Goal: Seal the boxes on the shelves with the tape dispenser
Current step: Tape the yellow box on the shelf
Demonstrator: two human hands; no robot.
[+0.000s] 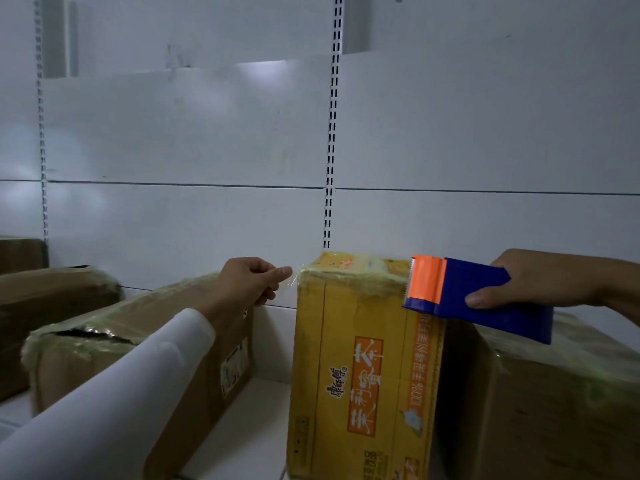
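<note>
While the clear tape [292, 277] is thin and hard to make out, a strip shows between the left hand [247, 284] and the yellow box [363, 368], whose lower edge is cut off. That box stands upright on the white shelf [263, 393] between brown boxes, its top wrapped in tape. Left fingers pinch the strip's end. At the box's top right edge, the right hand [540, 280] grips the blue and orange tape dispenser [464, 296].
</note>
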